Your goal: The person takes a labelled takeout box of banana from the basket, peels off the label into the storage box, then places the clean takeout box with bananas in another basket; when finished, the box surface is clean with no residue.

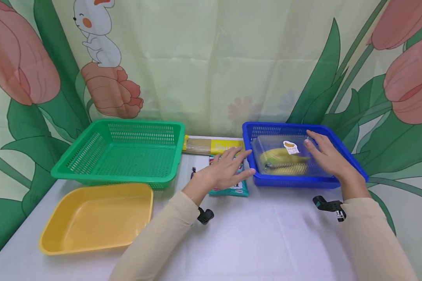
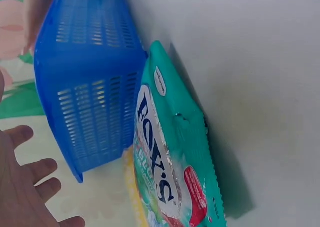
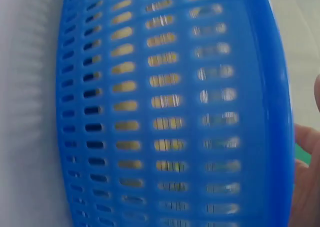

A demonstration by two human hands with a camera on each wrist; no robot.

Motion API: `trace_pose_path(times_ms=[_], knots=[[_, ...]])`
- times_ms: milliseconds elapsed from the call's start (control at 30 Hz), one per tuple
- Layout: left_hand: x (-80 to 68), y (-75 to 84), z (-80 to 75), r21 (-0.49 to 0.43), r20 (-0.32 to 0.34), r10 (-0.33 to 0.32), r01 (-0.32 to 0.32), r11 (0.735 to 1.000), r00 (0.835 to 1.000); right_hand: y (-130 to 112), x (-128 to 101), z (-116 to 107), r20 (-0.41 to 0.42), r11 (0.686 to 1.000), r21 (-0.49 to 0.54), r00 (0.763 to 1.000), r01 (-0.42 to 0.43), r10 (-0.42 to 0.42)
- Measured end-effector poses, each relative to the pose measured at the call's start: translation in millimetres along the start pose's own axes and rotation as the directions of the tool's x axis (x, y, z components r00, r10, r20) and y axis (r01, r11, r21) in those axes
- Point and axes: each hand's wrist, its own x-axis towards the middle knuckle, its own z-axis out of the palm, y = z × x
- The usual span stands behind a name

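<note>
Basket (image 1: 344, 150), blue and slotted, stands on the white table (image 1: 267, 234) with both hands at it. The right hand (image 1: 328, 158) lies over the basket's right part, fingers straight and spread, holding nothing. The left hand (image 1: 225, 169) hovers just outside the basket's left wall, fingers likewise straight and apart, over a teal packet (image 2: 175, 157).

Inside the basket, directly left of the right hand's fingertips and right of the left hand's, sits a clear box of bananas (image 1: 285, 160). Its long axis runs left to right, across the gap between the hands. The right hand is the nearer; whether it touches the box cannot be told.

Writing: the teal packet reads "FOX'S" in the left wrist view. The box carries a white sticker (image 1: 290, 147) with a banana picture; its text is too small to read. A yellow pack (image 1: 214, 145) beyond the left hand bears illegible lettering.
</note>
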Motion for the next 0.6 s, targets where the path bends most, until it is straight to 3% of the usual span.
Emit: trace_pose_path(times_ms=[267,600], knots=[[7.1,-1.0,2.2,-0.011,-0.013,-0.011,0.011,1.000,1.000,13,10,-6,0.044,0.996,0.033,0.995,-0.088,0.086],[12.1,-0.7,7.2,-0.056,0.006,0.000,0.000,0.998,1.000,28,4,-5,0.105,0.975,0.094,0.976,-0.200,0.190]])
